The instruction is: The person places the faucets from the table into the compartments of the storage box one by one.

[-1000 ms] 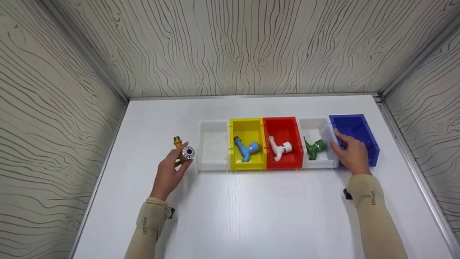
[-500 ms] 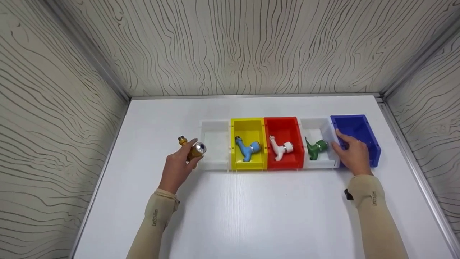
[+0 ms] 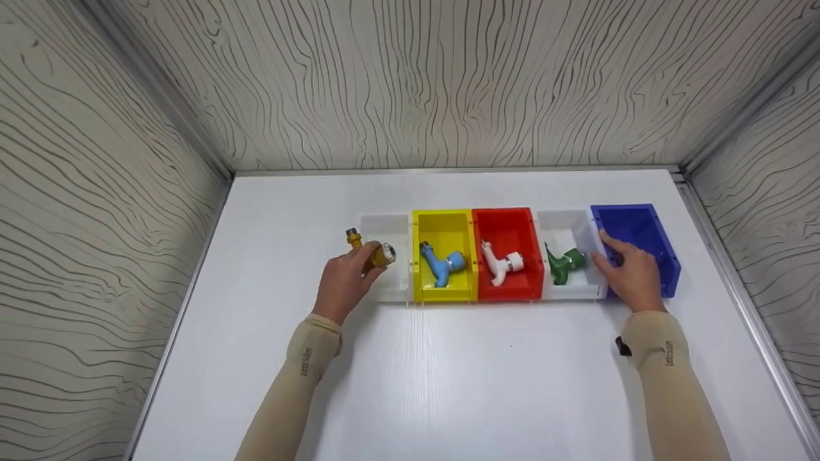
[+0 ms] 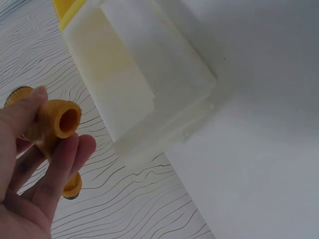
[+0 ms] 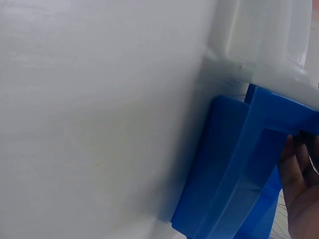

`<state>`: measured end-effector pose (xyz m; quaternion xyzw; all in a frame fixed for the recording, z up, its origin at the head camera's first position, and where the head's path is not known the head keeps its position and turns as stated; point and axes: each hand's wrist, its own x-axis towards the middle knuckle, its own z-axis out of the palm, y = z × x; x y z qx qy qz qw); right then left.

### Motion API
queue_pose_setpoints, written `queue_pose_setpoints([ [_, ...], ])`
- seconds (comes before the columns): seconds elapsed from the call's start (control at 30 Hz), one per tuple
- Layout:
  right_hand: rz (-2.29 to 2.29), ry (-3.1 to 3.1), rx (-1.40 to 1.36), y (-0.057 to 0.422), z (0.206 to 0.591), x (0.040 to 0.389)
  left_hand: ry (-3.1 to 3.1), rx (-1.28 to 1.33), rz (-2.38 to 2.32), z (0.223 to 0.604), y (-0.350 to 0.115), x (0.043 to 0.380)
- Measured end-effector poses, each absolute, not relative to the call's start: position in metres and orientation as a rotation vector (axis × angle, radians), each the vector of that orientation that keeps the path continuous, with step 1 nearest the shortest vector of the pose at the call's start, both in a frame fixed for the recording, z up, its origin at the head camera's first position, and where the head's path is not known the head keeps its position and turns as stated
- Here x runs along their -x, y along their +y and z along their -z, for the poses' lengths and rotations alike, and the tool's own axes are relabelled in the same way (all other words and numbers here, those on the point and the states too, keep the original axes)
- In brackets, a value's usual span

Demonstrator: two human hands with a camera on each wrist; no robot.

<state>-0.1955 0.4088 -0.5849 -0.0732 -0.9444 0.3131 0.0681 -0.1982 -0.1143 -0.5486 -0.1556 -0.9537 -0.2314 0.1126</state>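
Observation:
My left hand [image 3: 344, 282] holds an orange-yellow tap [image 3: 380, 257] above the left end of the leftmost white bin [image 3: 396, 285]. In the left wrist view the tap's open spout [image 4: 67, 119] faces the camera, and fingers wrap its body. My right hand [image 3: 631, 275] grips the side wall of the blue bin [image 3: 663, 253] where it meets a white bin [image 3: 570, 224]. The thumb lies over that wall and the other fingers reach into the blue bin, partly hidden. A green tap [image 3: 566, 264] lies in this white bin, beside the right thumb.
Between the two white bins stand a yellow bin [image 3: 444, 224] with a blue tap [image 3: 442, 264] and a red bin [image 3: 503, 224] with a white tap [image 3: 503, 264]. The bins form one row on a white table [image 3: 461, 378], with wood-patterned walls [image 3: 435, 89] behind and at the sides.
My left hand has carried the orange-yellow tap rightward, from beside the row to over the leftmost white bin. The right hand has stayed at the blue bin's wall.

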Motion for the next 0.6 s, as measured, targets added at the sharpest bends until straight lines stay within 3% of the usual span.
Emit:
queue_pose_setpoints([
  [0.6,-0.949,-2.842,0.226,0.408,0.585,0.196,-2.823,0.503,0.688,0.569,-0.097,0.216],
])
